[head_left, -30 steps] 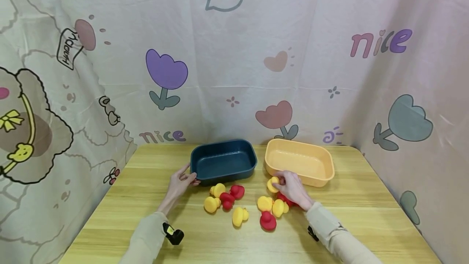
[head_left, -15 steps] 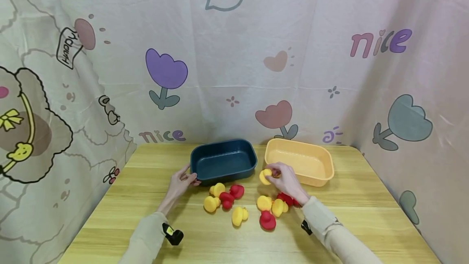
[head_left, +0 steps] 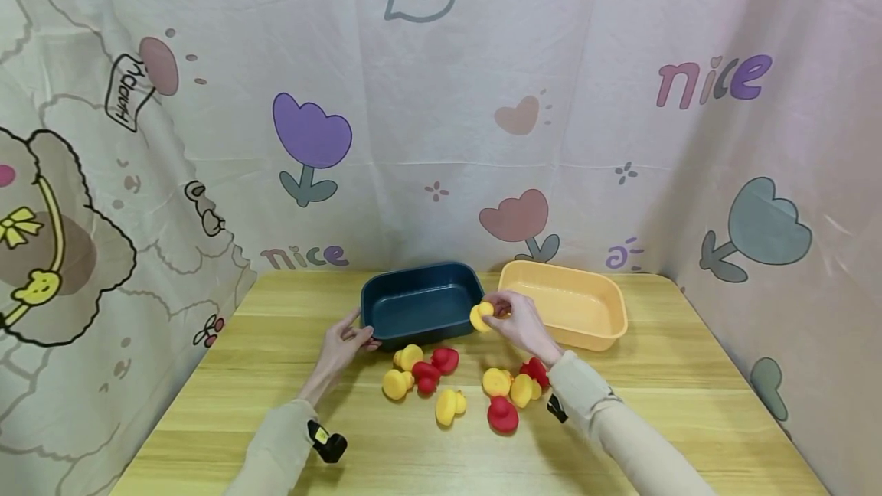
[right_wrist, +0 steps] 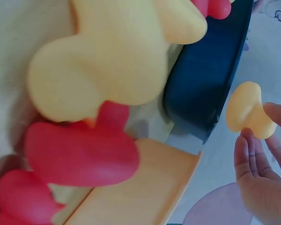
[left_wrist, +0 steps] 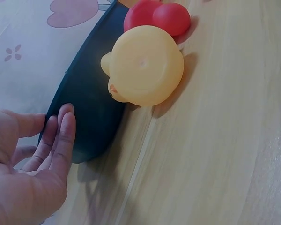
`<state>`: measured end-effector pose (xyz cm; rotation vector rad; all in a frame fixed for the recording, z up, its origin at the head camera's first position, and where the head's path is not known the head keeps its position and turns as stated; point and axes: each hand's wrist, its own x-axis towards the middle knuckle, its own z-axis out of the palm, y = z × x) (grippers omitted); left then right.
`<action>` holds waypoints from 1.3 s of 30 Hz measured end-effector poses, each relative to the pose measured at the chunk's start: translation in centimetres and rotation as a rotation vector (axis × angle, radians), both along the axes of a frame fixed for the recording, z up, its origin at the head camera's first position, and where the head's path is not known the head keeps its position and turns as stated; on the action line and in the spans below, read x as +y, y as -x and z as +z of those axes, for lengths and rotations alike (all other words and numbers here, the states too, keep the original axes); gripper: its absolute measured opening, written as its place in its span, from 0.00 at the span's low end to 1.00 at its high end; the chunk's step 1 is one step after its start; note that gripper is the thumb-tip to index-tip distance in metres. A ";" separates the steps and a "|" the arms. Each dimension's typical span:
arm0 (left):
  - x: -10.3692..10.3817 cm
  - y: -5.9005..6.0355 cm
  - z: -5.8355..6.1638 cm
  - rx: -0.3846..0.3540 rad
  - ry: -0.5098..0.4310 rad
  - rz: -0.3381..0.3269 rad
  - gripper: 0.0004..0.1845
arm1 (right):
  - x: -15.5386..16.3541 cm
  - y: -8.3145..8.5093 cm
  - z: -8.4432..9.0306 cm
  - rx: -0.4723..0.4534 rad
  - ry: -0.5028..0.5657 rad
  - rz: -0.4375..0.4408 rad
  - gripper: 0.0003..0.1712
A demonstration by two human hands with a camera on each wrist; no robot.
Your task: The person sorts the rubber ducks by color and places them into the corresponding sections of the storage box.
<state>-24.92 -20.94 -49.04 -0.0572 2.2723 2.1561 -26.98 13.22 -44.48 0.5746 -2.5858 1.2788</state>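
Note:
My right hand (head_left: 513,318) pinches a yellow toy duck (head_left: 481,315) in its fingertips, held above the right end of the dark blue tray (head_left: 422,304). In the right wrist view the same duck (right_wrist: 247,111) sits between thumb and fingers beside the tray's wall (right_wrist: 207,75). My left hand (head_left: 342,341) rests with straight fingers against the tray's front left corner; the left wrist view shows its fingers (left_wrist: 62,136) touching the dark wall (left_wrist: 91,93). An orange tray (head_left: 563,314) stands to the right of the blue one.
Several yellow and red toy ducks lie on the wooden table (head_left: 207,404) in front of the trays, among them a yellow duck (head_left: 409,357) and a red duck (head_left: 502,414). Printed cloth walls close in the back and both sides.
My right hand lifted the yellow duck from in front of the orange tray and carried it left to the blue tray's right end. My left hand stayed at the tray's corner.

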 end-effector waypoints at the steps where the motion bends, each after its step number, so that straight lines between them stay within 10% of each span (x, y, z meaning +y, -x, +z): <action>1: 0.0 0.0 0.0 -0.003 0.000 0.000 0.34 | -0.2 0.1 0.1 -0.004 0.003 0.007 0.14; 39: 0.6 -0.1 0.0 0.001 -0.003 -0.025 0.34 | -9.8 4.9 1.2 -0.178 -0.026 0.072 0.14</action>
